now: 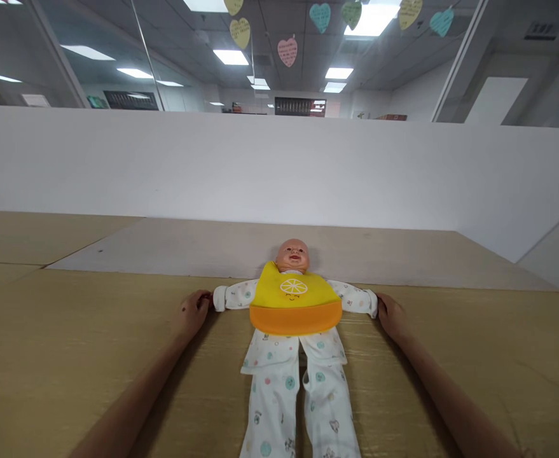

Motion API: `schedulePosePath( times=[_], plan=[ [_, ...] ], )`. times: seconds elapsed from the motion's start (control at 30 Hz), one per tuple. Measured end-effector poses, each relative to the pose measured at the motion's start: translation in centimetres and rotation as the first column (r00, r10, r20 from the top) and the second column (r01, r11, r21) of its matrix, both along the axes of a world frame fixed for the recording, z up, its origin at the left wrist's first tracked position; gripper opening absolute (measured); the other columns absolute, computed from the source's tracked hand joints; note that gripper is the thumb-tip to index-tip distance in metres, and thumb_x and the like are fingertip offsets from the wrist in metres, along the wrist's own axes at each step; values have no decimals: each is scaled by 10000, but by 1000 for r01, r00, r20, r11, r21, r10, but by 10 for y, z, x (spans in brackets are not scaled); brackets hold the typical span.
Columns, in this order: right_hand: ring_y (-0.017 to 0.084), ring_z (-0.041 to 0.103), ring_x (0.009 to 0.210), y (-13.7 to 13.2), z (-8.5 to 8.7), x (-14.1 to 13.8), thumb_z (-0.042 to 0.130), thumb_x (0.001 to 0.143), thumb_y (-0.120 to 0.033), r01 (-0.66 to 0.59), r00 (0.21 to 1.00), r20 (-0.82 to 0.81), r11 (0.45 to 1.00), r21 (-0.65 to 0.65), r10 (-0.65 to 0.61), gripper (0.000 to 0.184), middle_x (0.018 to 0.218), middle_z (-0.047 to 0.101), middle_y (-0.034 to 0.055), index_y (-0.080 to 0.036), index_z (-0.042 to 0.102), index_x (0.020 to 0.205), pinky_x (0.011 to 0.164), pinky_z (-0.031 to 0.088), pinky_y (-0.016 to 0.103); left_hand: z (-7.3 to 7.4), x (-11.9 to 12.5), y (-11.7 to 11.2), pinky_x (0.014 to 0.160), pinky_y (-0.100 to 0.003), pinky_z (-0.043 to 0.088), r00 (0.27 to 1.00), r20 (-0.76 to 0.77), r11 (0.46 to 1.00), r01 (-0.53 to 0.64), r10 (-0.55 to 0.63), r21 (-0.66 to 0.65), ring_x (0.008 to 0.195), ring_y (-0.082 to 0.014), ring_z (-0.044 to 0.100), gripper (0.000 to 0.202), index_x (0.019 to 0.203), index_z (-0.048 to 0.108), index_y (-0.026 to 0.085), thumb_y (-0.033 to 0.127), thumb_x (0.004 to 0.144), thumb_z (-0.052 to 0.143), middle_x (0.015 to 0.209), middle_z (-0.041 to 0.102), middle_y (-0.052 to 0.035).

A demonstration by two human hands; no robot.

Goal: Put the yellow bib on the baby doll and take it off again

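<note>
A baby doll [292, 254] lies on its back on the wooden surface, head away from me and arms stretched out sideways. It wears a white patterned long-sleeved top [241, 294] and matching trousers [274, 401]. Over its chest is a yellow bib [274, 286] with an orange catch pocket [296, 318] and a white citrus-slice print. My left hand [194, 313] is closed at the end of the sleeve on the left. At the opposite cuff, my right hand [392, 314] has its fingers curled against the sleeve end. The doll's own hands are hidden.
The wood-grain surface [69, 343] spreads around the doll, with a paler grey strip [188, 248] behind it. Beyond stands a low white wall [279, 168] topped by glass panels. Several heart-shaped paper notes [287, 52] are stuck on the glass.
</note>
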State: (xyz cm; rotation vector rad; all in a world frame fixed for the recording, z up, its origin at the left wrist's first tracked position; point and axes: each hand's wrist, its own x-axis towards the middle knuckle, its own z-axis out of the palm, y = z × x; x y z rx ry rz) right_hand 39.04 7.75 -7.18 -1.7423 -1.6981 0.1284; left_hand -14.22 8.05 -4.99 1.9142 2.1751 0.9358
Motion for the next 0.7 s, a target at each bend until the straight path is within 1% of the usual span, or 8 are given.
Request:
schedulePosePath(
  times=[0.2, 0.3, 0.47, 0.57, 0.7],
  plan=[
    [229, 621, 1014, -1, 0, -1, 328, 877, -216, -2, 999, 35, 999, -35, 3, 388, 1122, 658, 171, -94, 623, 1098, 921, 463, 337, 1, 0, 0, 838, -347, 484, 1000, 10, 1000, 10, -10, 0, 927, -231, 639, 301, 976, 631, 158, 216, 812, 385, 991, 710, -98],
    [228, 612, 1027, -1, -1, 0, 321, 885, -224, -2, 999, 51, 1000, -29, 3, 393, 1132, 655, 165, -94, 612, 1115, 931, 455, 345, 1, 0, 0, 824, -338, 484, 1000, 12, 1000, 27, -27, 12, 911, -229, 641, 304, 971, 634, 149, 214, 812, 383, 978, 709, -104],
    [231, 618, 992, 1, -4, 2, 321, 872, -240, -4, 998, 61, 1000, -9, 4, 394, 1099, 667, 160, -98, 623, 1082, 911, 468, 365, 1, 1, -1, 817, -343, 479, 1000, 5, 999, 31, -31, 38, 903, -239, 641, 290, 942, 634, 157, 208, 809, 381, 963, 711, -103],
    [237, 622, 986, 2, -6, 3, 327, 860, -256, -18, 998, 56, 1000, 22, 17, 394, 1083, 674, 148, -117, 624, 1078, 903, 477, 388, 0, 0, 0, 819, -341, 475, 999, 31, 999, 43, -43, 20, 899, -238, 637, 291, 952, 631, 162, 201, 807, 381, 967, 711, -100],
    [229, 627, 986, 3, -8, 3, 324, 863, -249, -15, 998, 66, 1000, 27, 13, 387, 1083, 674, 152, -128, 629, 1069, 894, 481, 361, -4, -3, 3, 809, -339, 472, 997, 48, 998, 55, -56, 26, 894, -247, 634, 280, 951, 633, 164, 186, 794, 402, 966, 715, -101]
  ],
)
